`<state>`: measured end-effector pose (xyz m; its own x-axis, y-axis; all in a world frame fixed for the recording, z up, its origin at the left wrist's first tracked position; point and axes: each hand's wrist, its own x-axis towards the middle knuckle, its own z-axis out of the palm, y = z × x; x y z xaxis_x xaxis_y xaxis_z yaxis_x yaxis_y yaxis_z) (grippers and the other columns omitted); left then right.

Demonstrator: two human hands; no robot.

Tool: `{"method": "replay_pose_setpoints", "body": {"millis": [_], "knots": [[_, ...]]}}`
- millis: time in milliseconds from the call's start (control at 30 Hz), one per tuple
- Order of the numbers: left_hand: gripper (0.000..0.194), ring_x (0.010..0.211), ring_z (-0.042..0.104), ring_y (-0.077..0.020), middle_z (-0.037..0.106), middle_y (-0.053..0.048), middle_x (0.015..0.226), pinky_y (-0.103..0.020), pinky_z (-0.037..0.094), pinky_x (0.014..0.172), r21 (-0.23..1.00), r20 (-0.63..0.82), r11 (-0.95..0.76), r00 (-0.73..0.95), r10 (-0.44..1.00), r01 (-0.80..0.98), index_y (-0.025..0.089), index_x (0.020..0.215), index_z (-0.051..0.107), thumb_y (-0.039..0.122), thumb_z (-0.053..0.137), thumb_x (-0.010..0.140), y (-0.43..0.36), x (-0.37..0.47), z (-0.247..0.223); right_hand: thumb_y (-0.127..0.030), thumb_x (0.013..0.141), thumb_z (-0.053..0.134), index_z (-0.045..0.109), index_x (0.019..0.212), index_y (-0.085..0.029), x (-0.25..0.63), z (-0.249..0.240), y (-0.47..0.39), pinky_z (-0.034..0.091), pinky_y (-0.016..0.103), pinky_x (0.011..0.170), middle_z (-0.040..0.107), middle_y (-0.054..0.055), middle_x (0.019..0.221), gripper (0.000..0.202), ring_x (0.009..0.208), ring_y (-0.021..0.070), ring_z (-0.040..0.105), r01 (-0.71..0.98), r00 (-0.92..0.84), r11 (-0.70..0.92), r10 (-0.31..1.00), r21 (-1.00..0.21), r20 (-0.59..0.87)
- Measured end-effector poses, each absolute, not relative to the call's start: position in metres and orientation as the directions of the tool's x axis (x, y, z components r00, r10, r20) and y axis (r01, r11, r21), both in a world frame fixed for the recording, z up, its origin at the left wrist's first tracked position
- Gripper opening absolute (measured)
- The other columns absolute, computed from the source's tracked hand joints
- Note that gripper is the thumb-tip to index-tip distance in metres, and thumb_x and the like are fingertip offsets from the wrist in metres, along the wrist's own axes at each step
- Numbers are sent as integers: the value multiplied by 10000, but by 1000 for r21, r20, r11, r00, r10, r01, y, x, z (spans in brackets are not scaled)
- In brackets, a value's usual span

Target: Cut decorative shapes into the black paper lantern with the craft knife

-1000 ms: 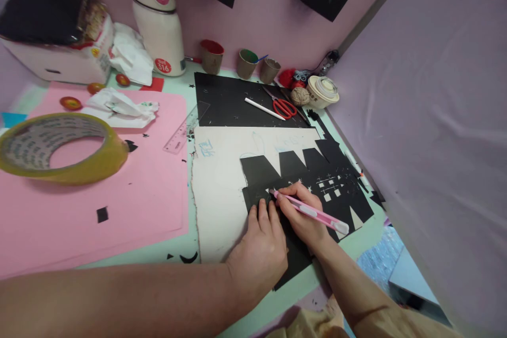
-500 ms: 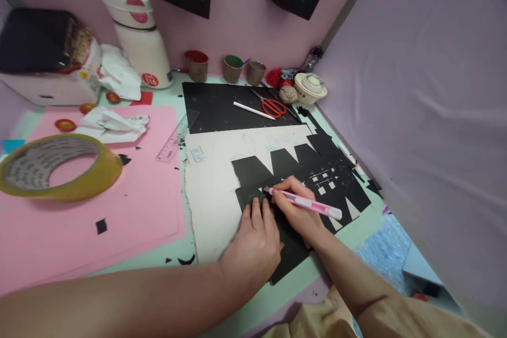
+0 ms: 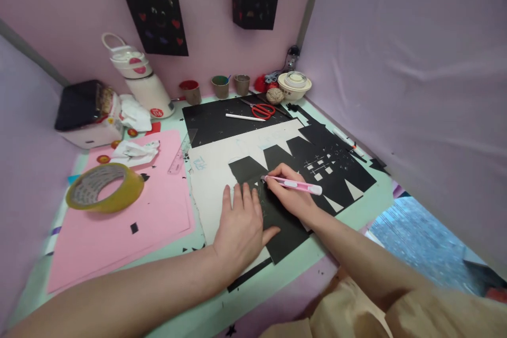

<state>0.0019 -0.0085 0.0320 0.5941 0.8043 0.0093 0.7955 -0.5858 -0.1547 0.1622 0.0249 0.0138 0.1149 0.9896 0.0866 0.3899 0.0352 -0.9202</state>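
My right hand (image 3: pixel 291 193) is closed around a slim pink craft knife (image 3: pixel 299 185), its tip at a sheet of black paper (image 3: pixel 285 232). A small pale cut-out shows in the paper beside the tip. My left hand (image 3: pixel 241 222) lies flat with fingers stretched out, pressing on the black paper's left edge and the white board (image 3: pixel 209 185) under it. Towards the right, the black paper has wedge-shaped gaps along its edges and a group of small square holes with drawn lines.
A roll of yellow tape (image 3: pixel 130 195) rests on pink paper (image 3: pixel 166 216) at left, near a clear ruler (image 3: pixel 178 158). Red-handled scissors (image 3: pixel 263 111) and a white pen (image 3: pixel 244 117) lie at the back. Behind stand paint cups (image 3: pixel 190 93), a bottle (image 3: pixel 148 95) and a lidded bowl (image 3: pixel 294 86).
My left hand has spread and shifted left over the white board. The knife tip is slightly further up the black paper, still in my right hand. The camera view has tilted and shifted.
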Motion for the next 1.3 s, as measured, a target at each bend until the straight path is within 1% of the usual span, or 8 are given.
{"method": "replay_pose_setpoints", "body": {"millis": [233,300,433,667,800,900,1133,1300], "knots": [[897,1358,408,-451,438,-335,1439,-614,245,1118,-46,5,-713,714,700,699,-24,1363,512,696,553,830,6,-3,44,-321,820,610,582,753,-220,164,16,26,416,253,580,626,-30,688,124,640,143,565,322,151,23,986,-947,75],[770,1291,525,-301,583,-147,1379,-420,367,1096,69,-33,-885,888,458,460,159,1294,602,745,543,799,-4,-2,55,-330,821,612,576,753,-224,165,17,26,420,254,566,633,-28,696,130,626,141,564,296,169,-11,985,-955,41],[211,901,651,-93,699,27,1054,-178,484,699,408,69,-893,982,-177,-190,214,1125,629,310,539,960,-42,-6,65,-330,826,604,581,771,-230,165,17,26,411,252,528,648,-22,708,116,605,143,566,276,157,-32,987,-961,13],[349,420,450,-153,476,22,530,-313,303,397,26,476,-985,864,162,171,210,644,494,384,488,946,-52,-11,43,-311,817,606,592,770,-221,164,17,26,426,255,548,658,-13,714,101,650,152,594,301,127,-3,991,-954,37],[302,596,583,-203,584,-25,661,-333,427,506,-12,360,-944,882,303,329,166,733,597,439,626,857,-44,-5,46,-318,823,610,593,779,-222,164,18,26,444,262,577,651,-17,709,108,648,148,594,315,105,5,994,-949,40],[657,1050,639,-340,685,-186,1122,-426,518,843,-80,182,-872,867,464,483,54,1141,664,598,699,775,-45,-5,44,-322,825,610,578,771,-221,164,19,26,444,263,590,636,-25,694,119,641,141,581,308,111,15,993,-951,51],[911,1332,428,-475,453,-290,1449,-567,391,1060,0,41,-737,736,676,676,19,1384,521,714,577,797,-43,-4,32,-306,818,625,582,761,-211,163,18,26,436,258,589,628,-30,680,119,632,133,578,296,105,20,993,-955,53],[647,1230,499,-451,509,-314,1358,-581,426,987,195,49,-584,587,808,788,-13,1376,489,404,621,899,-11,-4,42,-321,823,621,603,792,-214,165,16,27,441,263,592,641,-25,703,113,631,136,579,298,90,40,993,-954,70]]}}
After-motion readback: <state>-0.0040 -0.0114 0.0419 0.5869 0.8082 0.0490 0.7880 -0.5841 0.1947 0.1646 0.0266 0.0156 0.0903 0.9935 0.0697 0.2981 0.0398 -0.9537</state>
